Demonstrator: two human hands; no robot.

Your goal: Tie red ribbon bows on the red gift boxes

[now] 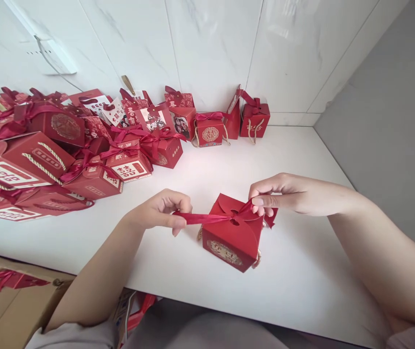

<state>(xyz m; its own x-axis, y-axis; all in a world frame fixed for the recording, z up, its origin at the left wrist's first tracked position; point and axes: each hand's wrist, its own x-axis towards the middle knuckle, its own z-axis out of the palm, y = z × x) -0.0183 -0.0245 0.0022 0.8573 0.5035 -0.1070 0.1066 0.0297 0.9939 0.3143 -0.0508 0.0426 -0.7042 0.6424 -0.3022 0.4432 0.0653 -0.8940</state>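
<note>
A small red gift box point(229, 237) with a gold emblem on its front stands on the white table, its curved top flaps folded together. Dark red ribbon point(207, 219) crosses the middle of the lid. My left hand point(164, 211) pinches one end and stretches it out to the left of the box. Close above the lid's right side, my right hand point(276, 194) pinches the other part of the ribbon, whose tail hangs past the fingers. Twisted gold cord shows at both sides of the box.
Many red gift boxes point(127, 160) with ribbons crowd the table's left side, some stacked. A few more, including a red box point(254, 118), line the tiled wall point(215, 48). A cardboard carton point(7, 305) is at lower left. A grey wall point(385, 97) bounds the right.
</note>
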